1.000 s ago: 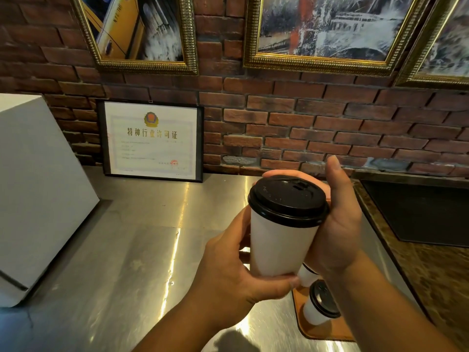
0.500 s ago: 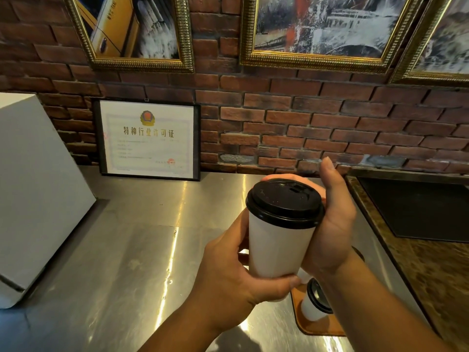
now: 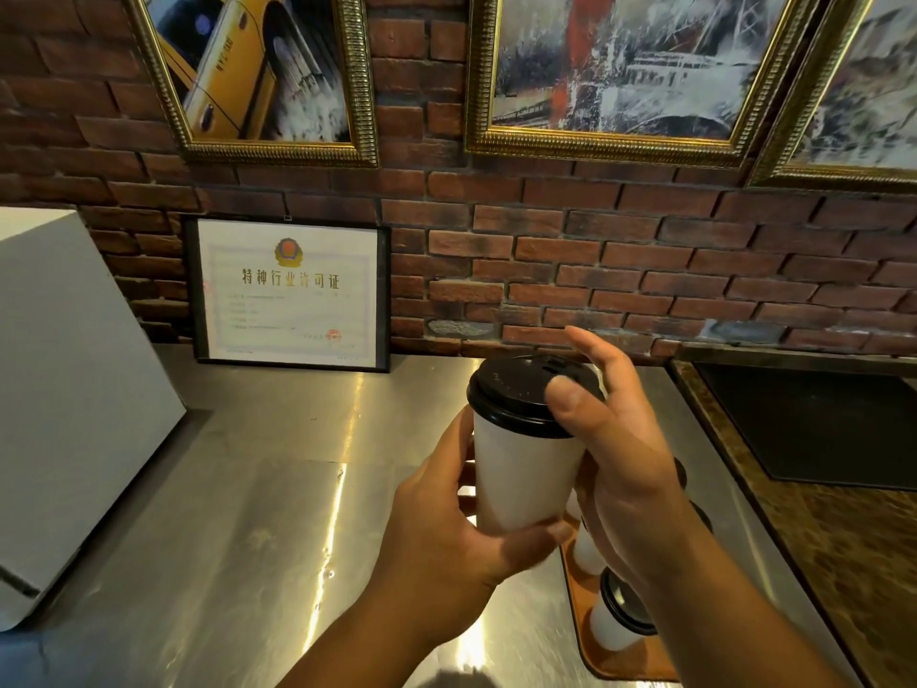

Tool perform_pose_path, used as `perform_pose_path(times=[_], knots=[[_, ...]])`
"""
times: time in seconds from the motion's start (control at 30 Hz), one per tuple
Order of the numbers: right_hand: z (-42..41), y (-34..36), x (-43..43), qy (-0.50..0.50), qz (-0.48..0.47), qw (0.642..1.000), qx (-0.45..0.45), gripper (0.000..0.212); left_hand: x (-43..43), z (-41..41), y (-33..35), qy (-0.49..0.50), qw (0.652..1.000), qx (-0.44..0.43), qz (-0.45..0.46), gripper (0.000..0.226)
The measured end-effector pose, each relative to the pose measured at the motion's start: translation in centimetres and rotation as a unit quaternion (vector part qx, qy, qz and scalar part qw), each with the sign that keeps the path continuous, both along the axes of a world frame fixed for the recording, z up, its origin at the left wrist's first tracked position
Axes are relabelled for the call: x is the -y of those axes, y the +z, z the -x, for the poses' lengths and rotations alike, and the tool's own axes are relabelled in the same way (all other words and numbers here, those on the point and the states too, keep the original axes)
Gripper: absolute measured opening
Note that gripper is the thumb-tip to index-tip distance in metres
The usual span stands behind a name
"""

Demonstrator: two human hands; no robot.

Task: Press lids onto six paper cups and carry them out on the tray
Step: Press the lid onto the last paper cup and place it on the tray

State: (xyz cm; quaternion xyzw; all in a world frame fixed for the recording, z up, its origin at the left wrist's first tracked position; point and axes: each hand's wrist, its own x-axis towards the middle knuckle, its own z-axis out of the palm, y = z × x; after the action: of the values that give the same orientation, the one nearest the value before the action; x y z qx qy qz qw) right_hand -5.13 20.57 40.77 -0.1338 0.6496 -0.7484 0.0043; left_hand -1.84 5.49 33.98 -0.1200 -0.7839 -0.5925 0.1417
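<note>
A white paper cup (image 3: 523, 479) with a black lid (image 3: 516, 397) is held above the steel counter. My left hand (image 3: 446, 528) grips the cup's lower body from the left. My right hand (image 3: 620, 449) is at the cup's right side, its thumb pressing on the lid's near rim and its fingers raised behind the lid. Below my right wrist an orange-brown tray (image 3: 595, 662) carries lidded cups; one lidded cup (image 3: 618, 620) shows clearly, another cup (image 3: 588, 551) is partly hidden by my hands.
The steel counter (image 3: 248, 513) runs left to a large white box (image 3: 64, 399). A framed certificate (image 3: 290, 293) leans on the brick wall. A dark stone counter (image 3: 843, 563) with a black mat (image 3: 814, 419) lies to the right.
My right hand shifted from cupping the lid's far side with the thumb up to pressing the thumb down on the lid's near rim. The view moved slightly.
</note>
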Motion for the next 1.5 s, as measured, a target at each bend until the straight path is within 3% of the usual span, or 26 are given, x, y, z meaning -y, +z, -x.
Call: perform_pose_path(times=[0.33,1.03,1.3,1.5], knots=[[-0.9,-0.7,0.0,-0.048,-0.032,0.997,-0.051,0.095,0.0,0.1,-1.7,0.02,1.0,0.018,-0.001,0.096],[-0.5,-2.4,-0.7,-0.021,-0.058,0.998,-0.02,0.113,0.5,0.2,-1.7,0.021,0.999,0.026,0.003,0.101],[-1.5,-4.1,-1.2,-0.046,-0.049,0.997,-0.027,0.082,0.1,0.3,-1.7,0.019,1.0,0.018,0.006,0.097],[-1.4,-4.6,-1.9,-0.05,-0.069,0.996,-0.032,0.077,-0.4,0.5,-2.4,0.034,0.999,0.022,0.021,0.098]])
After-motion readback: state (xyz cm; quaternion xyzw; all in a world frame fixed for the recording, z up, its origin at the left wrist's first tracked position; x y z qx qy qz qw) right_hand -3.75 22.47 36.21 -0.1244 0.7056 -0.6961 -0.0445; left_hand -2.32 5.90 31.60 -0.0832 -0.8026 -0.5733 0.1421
